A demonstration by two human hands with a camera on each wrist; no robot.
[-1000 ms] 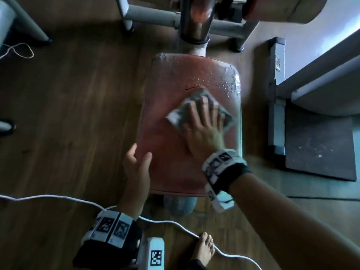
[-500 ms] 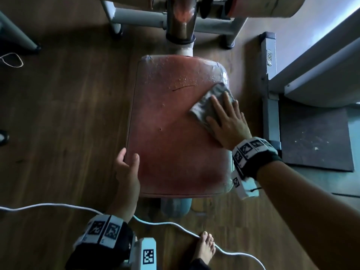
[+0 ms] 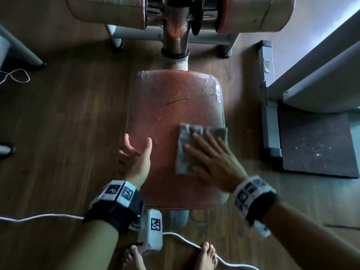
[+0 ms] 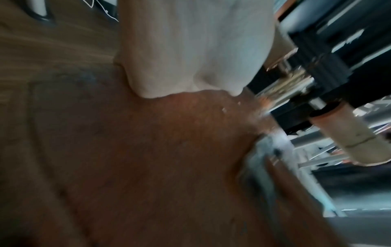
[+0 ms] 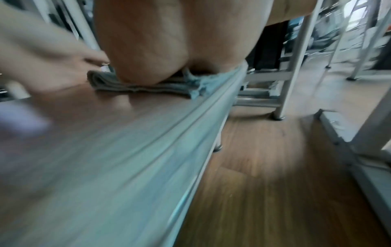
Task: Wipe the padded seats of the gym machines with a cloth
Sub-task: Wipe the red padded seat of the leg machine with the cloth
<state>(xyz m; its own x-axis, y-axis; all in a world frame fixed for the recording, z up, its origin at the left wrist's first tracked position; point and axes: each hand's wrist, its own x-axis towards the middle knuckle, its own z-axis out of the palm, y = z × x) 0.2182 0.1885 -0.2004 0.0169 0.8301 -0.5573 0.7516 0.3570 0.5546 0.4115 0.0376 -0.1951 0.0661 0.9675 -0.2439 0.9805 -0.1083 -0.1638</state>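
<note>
Right hand (image 3: 216, 162) flat on grey cloth (image 3: 187, 151), left hand (image 3: 136, 158) relaxed at seat (image 3: 171, 106) edge

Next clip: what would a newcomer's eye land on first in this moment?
First the red padded seat in the middle of the head view, droplets speckling its far end. Next the grey cloth on its right half, pressed flat under the right hand with straight fingers. The left hand rests open at the seat's left edge, and two bare feet and a white cable show on the wooden floor below.
</note>
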